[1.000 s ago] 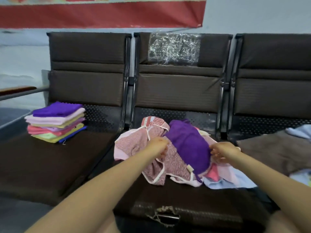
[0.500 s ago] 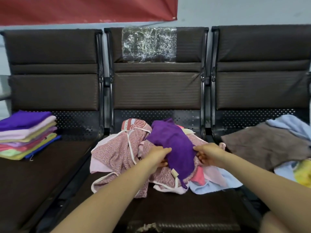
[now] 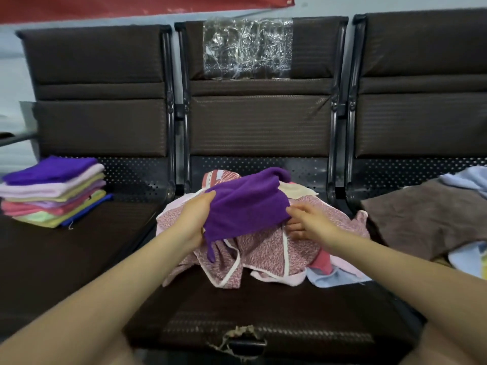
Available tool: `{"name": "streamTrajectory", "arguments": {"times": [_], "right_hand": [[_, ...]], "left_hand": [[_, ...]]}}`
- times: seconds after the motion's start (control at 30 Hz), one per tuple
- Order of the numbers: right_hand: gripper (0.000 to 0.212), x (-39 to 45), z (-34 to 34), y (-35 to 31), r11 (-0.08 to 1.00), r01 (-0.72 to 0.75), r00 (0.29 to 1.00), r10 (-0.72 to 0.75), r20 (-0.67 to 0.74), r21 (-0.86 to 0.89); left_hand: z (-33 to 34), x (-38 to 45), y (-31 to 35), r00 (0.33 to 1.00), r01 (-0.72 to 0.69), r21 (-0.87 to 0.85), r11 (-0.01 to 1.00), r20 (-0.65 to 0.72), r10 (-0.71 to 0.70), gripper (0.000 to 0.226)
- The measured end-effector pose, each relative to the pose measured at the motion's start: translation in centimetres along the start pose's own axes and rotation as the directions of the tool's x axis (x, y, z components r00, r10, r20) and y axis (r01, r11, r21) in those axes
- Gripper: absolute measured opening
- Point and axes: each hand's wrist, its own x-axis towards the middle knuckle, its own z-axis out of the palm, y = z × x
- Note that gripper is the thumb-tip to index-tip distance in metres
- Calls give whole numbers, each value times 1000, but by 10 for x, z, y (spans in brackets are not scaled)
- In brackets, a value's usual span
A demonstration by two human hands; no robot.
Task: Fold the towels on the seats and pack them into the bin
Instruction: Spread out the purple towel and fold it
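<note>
Towels: a neat folded stack (image 3: pixel 54 192) sits on the left seat (image 3: pixel 79 248), likely set aside there until packing; no bin is in view.
Left hand (image 3: pixel 196 219): grips the left edge of the purple towel (image 3: pixel 245 204), fingers tucked under the cloth, thumb on top.
Purple towel: lifted just above the loose pile (image 3: pixel 266 248) on the middle seat (image 3: pixel 263 314), probably being pulled free to fold next.
Right hand (image 3: pixel 307 223): at the towel's right edge, fingers curled; whether it pinches the cloth I cannot tell (the fold hides the fingertips).
Right seat (image 3: pixel 421 122): a brown towel (image 3: pixel 427 217) and pale blue cloth (image 3: pixel 466 179) lie unfolded, waiting their turn.
Writing: none readable; the red banner (image 3: pixel 131 6) on the wall shows no legible text, and the clear plastic sheet (image 3: pixel 247 48) on the middle backrest is blank.
</note>
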Motion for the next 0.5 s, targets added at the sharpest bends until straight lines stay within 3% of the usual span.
{"name": "streamTrajectory", "arguments": {"times": [0.1, 0.17, 0.23, 0.3, 0.37, 0.5], "right_hand": [[10, 4, 12, 0, 952, -99, 995, 101, 7, 289], [14, 9, 17, 0, 908, -149, 989, 135, 62, 391], [18, 13, 22, 3, 929, -204, 976, 169, 136, 310], [5, 12, 27, 3, 948, -244, 958, 203, 204, 203], [13, 13, 31, 4, 958, -235, 952, 194, 235, 164], [17, 10, 39, -2, 983, -136, 988, 125, 93, 124]], "left_hand": [[-29, -16, -6, 1000, 15, 88, 996, 11, -16, 24], [-43, -27, -12, 999, 31, 100, 995, 36, -35, 24], [-51, -35, -20, 998, 40, 101, 994, 42, -45, 21], [-56, -40, -27, 998, 47, 155, 987, 37, -54, 19], [-59, -44, -33, 997, 54, 207, 977, 46, -65, 18], [-54, -50, -36, 994, 28, 244, 969, 95, -53, 19]]}}
